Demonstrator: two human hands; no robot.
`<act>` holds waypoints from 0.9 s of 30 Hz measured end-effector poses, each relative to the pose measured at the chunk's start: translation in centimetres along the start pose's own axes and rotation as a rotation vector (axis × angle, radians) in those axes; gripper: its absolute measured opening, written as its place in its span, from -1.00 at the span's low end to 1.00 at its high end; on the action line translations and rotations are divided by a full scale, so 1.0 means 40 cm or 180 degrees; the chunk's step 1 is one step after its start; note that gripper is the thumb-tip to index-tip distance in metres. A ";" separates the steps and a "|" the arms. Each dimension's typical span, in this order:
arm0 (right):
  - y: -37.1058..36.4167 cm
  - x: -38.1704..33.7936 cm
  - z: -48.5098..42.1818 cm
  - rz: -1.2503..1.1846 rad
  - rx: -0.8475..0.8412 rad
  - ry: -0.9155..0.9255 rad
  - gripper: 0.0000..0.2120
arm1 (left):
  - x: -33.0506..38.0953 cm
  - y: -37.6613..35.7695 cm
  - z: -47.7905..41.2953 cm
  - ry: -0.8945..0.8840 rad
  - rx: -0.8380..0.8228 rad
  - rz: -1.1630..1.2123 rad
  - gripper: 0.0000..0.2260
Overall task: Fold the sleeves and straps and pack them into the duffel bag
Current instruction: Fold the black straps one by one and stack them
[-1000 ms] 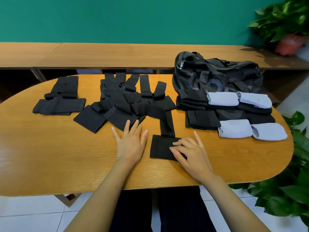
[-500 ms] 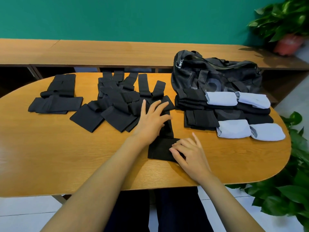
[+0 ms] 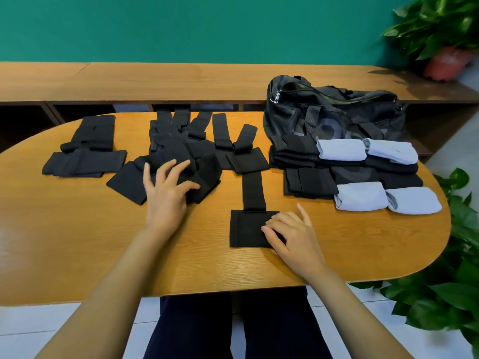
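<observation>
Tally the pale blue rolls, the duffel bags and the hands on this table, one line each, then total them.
Pale blue rolls: 4
Duffel bag: 1
Hands, the left hand and the right hand: 2
Total: 7
The black straps overlap too much to count.

teal wall point(image 3: 207, 24), wooden table point(image 3: 77, 242), white tiled floor point(image 3: 39, 330), potted plants point(image 3: 440, 35).

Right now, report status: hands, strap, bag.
Left hand spread on loose strap pile. Right hand presses flat strap on table. Folded stacks sit in front of duffel bag; nothing blocks the hands.
</observation>
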State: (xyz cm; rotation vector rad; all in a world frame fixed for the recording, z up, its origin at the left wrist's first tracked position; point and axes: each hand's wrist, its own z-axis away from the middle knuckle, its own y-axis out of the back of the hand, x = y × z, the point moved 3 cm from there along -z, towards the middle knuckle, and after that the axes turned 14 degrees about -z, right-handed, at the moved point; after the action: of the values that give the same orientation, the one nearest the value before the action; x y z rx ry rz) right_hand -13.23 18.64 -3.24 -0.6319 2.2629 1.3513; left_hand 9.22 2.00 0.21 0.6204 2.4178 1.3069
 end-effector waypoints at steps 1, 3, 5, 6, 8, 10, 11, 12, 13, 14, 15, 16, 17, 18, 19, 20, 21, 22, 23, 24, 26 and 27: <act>0.000 -0.001 0.001 -0.0010 0.0009 0.0008 -0.59 | -0.007 0.002 0.016 0.0035 -0.0051 -0.0011 -0.67; 0.002 -0.003 0.000 -0.0070 0.0039 0.0017 -0.61 | -0.004 0.014 0.048 0.0091 -0.0026 0.0063 -0.64; 0.004 -0.007 0.000 -0.0124 0.0046 0.0044 -0.61 | 0.026 0.036 0.074 -0.0054 0.0081 0.0292 -0.64; 0.005 -0.010 0.000 -0.0138 0.0029 0.0072 -0.61 | 0.050 0.044 0.087 -0.0265 0.0094 0.0458 -0.68; 0.005 -0.015 0.003 -0.0165 -0.0042 0.0152 -0.63 | 0.105 0.051 0.114 -0.0764 -0.0183 0.0828 -0.75; 0.007 -0.020 0.007 -0.0204 -0.0106 0.0259 -0.67 | 0.151 0.047 0.135 -0.0982 -0.0914 0.1118 -0.52; 0.009 -0.021 0.009 -0.0246 -0.0126 0.0299 -0.68 | 0.166 0.039 0.145 -0.1001 -0.1192 0.1197 -0.39; 0.011 -0.022 0.010 -0.0307 -0.0145 0.0315 -0.69 | 0.175 0.031 0.154 -0.1014 -0.1331 0.1221 -0.32; 0.013 -0.022 0.009 -0.0369 -0.0157 0.0302 -0.69 | 0.179 0.026 0.161 -0.1014 -0.1346 0.1213 -0.31; 0.014 -0.021 0.010 -0.0410 -0.0156 0.0276 -0.68 | 0.179 0.023 0.166 -0.0975 -0.1293 0.1192 -0.34; 0.016 -0.021 0.011 -0.0417 -0.0152 0.0249 -0.67 | 0.177 0.023 0.170 -0.0933 -0.1210 0.1148 -0.40; 0.017 -0.020 0.013 -0.0392 -0.0156 0.0229 -0.63 | 0.175 0.024 0.173 -0.0903 -0.1108 0.1081 -0.45; 0.018 -0.019 0.015 -0.0351 -0.0177 0.0220 -0.58 | 0.174 0.027 0.176 -0.0894 -0.1008 0.1014 -0.48; 0.018 -0.017 0.020 -0.0305 -0.0212 0.0224 -0.52 | 0.175 0.029 0.179 -0.0893 -0.0927 0.0949 -0.51; 0.020 -0.016 0.024 -0.0260 -0.0247 0.0242 -0.48 | 0.176 0.032 0.182 -0.0885 -0.0822 0.0890 -0.51; 0.021 -0.015 0.028 -0.0223 -0.0281 0.0271 -0.45 | 0.177 0.034 0.184 -0.0854 -0.0709 0.0845 -0.52; 0.022 -0.015 0.030 -0.0190 -0.0326 0.0304 -0.44 | 0.177 0.037 0.185 -0.0815 -0.0596 0.0801 -0.52; 0.021 -0.016 0.031 -0.0146 -0.0378 0.0338 -0.43 | 0.175 0.039 0.187 -0.0770 -0.0487 0.0764 -0.52; 0.017 -0.017 0.030 -0.0083 -0.0416 0.0382 -0.44 | 0.171 0.040 0.188 -0.0718 -0.0391 0.0744 -0.53; 0.014 -0.017 0.030 -0.0008 -0.0422 0.0435 -0.47 | 0.169 0.040 0.191 -0.0672 -0.0313 0.0739 -0.54; 0.012 -0.013 0.028 0.0098 -0.0301 0.0501 -0.59 | 0.166 0.042 0.192 -0.0624 -0.0230 0.0748 -0.55; 0.014 -0.010 0.027 0.0111 -0.0209 0.0501 -0.65 | 0.164 0.042 0.191 -0.0623 -0.0219 0.0793 -0.54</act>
State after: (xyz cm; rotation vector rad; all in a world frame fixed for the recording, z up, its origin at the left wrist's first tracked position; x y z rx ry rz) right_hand -13.09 19.90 -3.11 -0.7481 2.3705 1.4437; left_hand 7.62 11.59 -2.91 1.0064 2.1819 1.3462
